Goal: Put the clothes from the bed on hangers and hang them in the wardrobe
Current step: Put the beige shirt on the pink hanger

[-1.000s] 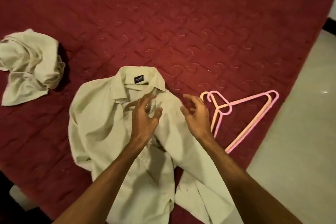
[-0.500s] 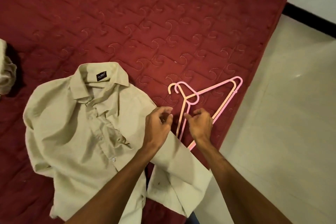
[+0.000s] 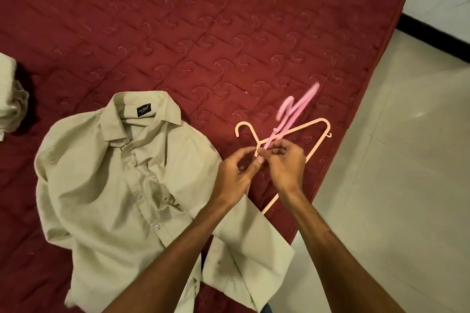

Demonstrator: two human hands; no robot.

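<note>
Pink hanger (image 3: 292,114) is off the bed (image 3: 178,20), tilted up and away, with its far end motion-blurred. Both hands are on its near end. The left hand (image 3: 236,175) pinches the tip between thumb and fingers, and the right hand (image 3: 287,162) has fingers curled round it just beyond. My read is that the two-handed grip is there to separate it from the peach hanger (image 3: 305,126), which lies flat on the bed right underneath, hook pointing left. The two cross at the hands, so they could snag.

Beige shirt (image 3: 122,185) lies left of the hangers, front up, collar at the far end and partly buttoned. The near-right sleeve runs under the left forearm towards the bed edge. It looks laid out flat so a hanger can go in through the collar. It isn't on a hanger yet.

A second pale garment (image 3: 12,99) is bunched at the far left edge, well apart from the shirt. Tiled floor (image 3: 407,185) is on the right. The wardrobe isn't in view.

The task looks early: the hanger pick is under way and nothing is hung.
</note>
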